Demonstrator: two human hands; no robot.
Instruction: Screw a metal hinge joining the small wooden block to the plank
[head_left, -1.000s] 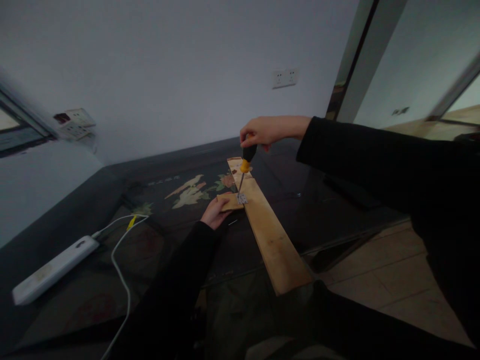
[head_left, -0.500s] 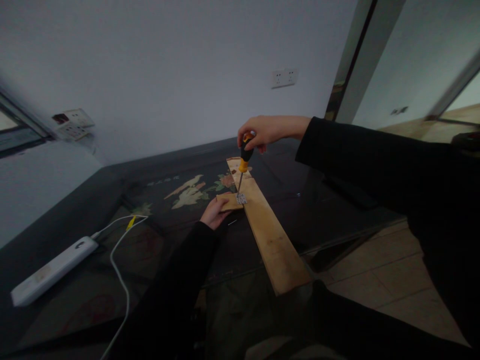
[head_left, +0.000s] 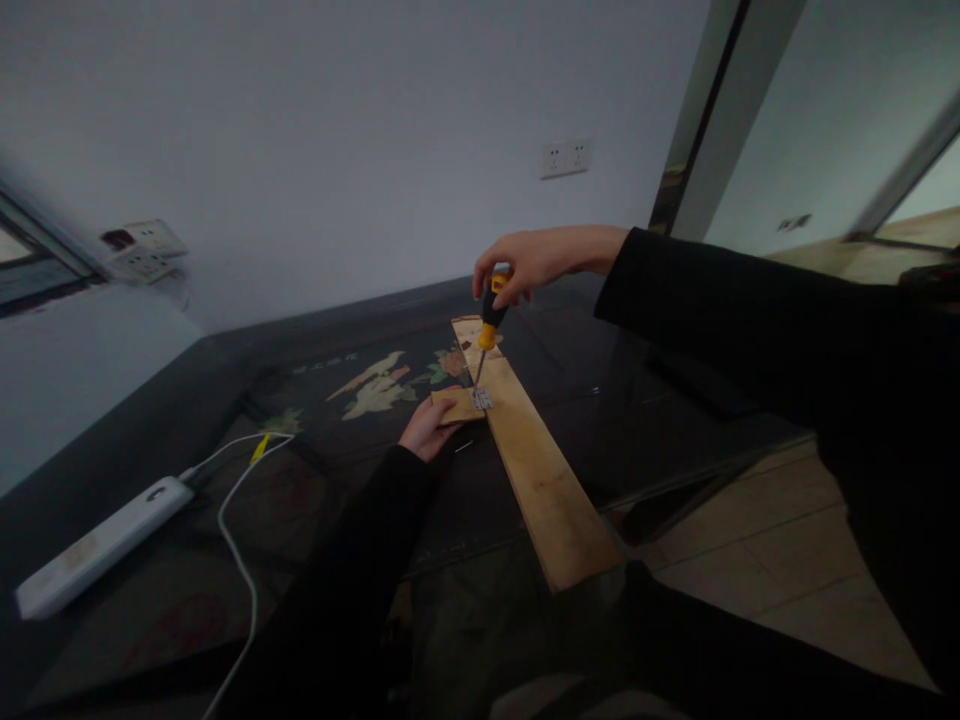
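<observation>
Dark worktop [head_left: 630,440] against a pale wall [head_left: 360,150]. Pinched in the right grip [head_left: 525,262]: screwdriver [head_left: 487,338], tip down at a metal plate [head_left: 482,399]. Clasped in the left grip [head_left: 427,428]: small wooden piece [head_left: 460,404] partly under the plate, beside a long board [head_left: 544,475] overhanging the worktop's near edge.

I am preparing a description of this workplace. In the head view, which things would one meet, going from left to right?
White power strip → yellow cable tag → left hand → silvery metal plate → double wall socket.
</observation>
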